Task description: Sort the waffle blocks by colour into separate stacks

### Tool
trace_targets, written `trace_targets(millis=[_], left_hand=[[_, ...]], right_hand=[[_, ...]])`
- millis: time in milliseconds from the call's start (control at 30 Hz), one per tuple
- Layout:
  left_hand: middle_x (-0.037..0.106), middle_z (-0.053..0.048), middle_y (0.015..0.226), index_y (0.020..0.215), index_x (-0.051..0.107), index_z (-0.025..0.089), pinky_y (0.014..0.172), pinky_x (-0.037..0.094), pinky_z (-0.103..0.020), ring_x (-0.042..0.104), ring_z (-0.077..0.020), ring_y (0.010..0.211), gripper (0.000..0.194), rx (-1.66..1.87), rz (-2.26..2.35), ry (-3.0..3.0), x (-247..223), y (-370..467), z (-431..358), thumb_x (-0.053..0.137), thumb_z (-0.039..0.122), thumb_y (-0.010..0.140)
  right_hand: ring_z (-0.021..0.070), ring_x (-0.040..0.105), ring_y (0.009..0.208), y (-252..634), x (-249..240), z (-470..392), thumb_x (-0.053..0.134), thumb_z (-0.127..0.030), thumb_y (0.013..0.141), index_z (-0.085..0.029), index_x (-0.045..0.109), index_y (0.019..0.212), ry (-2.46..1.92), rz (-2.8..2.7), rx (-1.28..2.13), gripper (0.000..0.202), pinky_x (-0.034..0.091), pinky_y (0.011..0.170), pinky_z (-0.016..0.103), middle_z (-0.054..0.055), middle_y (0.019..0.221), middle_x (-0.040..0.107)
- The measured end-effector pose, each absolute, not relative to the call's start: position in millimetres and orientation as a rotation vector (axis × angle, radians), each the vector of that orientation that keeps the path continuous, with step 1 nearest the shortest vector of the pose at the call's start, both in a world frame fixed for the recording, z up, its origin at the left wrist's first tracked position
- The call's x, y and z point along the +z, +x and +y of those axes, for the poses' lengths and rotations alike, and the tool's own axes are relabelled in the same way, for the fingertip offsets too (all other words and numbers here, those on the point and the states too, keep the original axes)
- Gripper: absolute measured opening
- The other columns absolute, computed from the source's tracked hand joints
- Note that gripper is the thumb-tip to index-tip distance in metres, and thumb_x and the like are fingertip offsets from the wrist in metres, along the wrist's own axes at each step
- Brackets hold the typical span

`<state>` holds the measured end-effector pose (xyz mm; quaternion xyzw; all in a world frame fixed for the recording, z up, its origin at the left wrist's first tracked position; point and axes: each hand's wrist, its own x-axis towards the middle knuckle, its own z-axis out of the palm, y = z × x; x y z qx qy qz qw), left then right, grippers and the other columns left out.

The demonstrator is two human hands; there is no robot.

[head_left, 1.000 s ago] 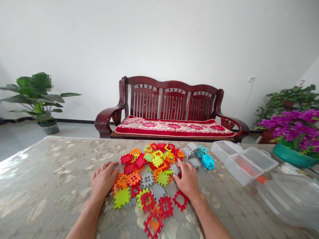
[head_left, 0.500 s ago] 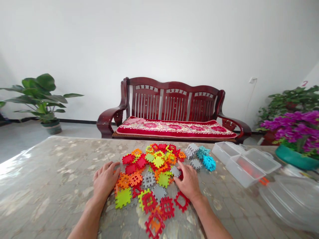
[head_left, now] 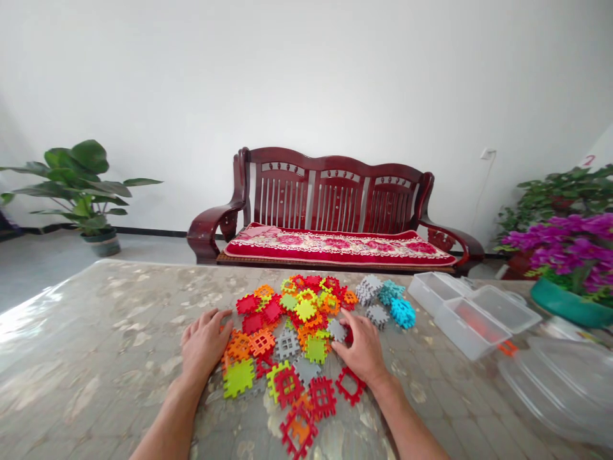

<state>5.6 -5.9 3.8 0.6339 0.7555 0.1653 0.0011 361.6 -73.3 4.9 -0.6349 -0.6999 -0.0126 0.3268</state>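
Note:
Flat plastic building tiles with notched edges, in red, orange, lime green and grey, lie heaped between my hands. My left hand (head_left: 205, 342) rests on the table at the heap's left side, fingers apart, beside an orange tile (head_left: 238, 345). On the right side lies my right hand (head_left: 360, 342), its thumb and fingers spread around a small grey tile (head_left: 338, 330) without a visible grip. A lime green tile (head_left: 239, 378) and a red window tile (head_left: 322, 397) lie nearer to me. Grey tiles (head_left: 368, 289) and blue tiles (head_left: 403, 313) form small stacks beyond my right hand.
A clear divided plastic box (head_left: 472, 333) with something orange-red inside stands open at right. Closer sits a clear lid-like container (head_left: 560, 383). A teal flower pot (head_left: 569, 303) is at the table's right edge. Behind the patterned table (head_left: 119, 332) stands a wooden bench (head_left: 335, 191).
The view has shifted very slightly. Both hands and the tiles keep their places.

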Motion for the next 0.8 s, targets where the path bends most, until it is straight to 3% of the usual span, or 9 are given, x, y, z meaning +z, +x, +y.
trace_targets(millis=[800], left_hand=[[0.058,-0.006,0.137,0.124,0.064,0.031,0.108,0.034,-0.041,0.054,-0.0249,0.123,0.043,0.533,2.377,2.009,0.4,4.8,-4.0,0.037,0.041,0.093]], right_hand=[[0.0266,0.055,0.109,358.4,6.0,-74.7,0.068,-0.026,0.072,-0.024,0.051,0.136,-1.701,-1.814,0.003,0.066,0.038,0.098,0.043,0.005,0.111,0.069]])
